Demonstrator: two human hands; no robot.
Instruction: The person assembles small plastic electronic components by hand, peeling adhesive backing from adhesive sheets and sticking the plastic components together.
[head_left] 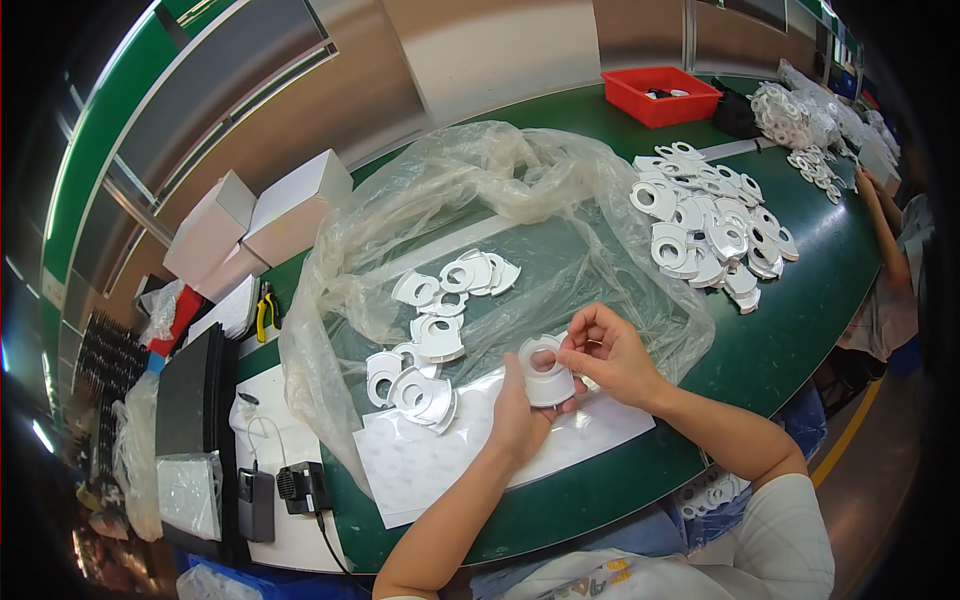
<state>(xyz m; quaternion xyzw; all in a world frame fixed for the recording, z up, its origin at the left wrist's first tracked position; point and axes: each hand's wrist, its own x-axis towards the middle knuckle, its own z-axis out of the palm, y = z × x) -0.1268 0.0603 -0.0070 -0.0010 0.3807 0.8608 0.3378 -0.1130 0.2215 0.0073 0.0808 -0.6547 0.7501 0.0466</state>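
left hand (520, 418) half-curled, holding smooth white plastic ring-shaped part (549, 389) above flat white sheet (402, 480) on green surface (590, 482) | right hand (608, 355) pinched at its edge, grip unclear | red rectangular plastic bin (690, 108): small black-and-white pieces (665, 94)

Green table (620, 470) by me, cream wall panel (500, 50) behind; floor (890, 445) has yellow stripe (850, 432), right side.

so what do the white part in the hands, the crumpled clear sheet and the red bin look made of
White part: probably moulded plastic, smooth with a soft sheen.
Crumpled clear sheet: likely thin plastic film, creased and see-through.
Red bin: seemingly rigid plastic, evenly coloured, holding its shape.
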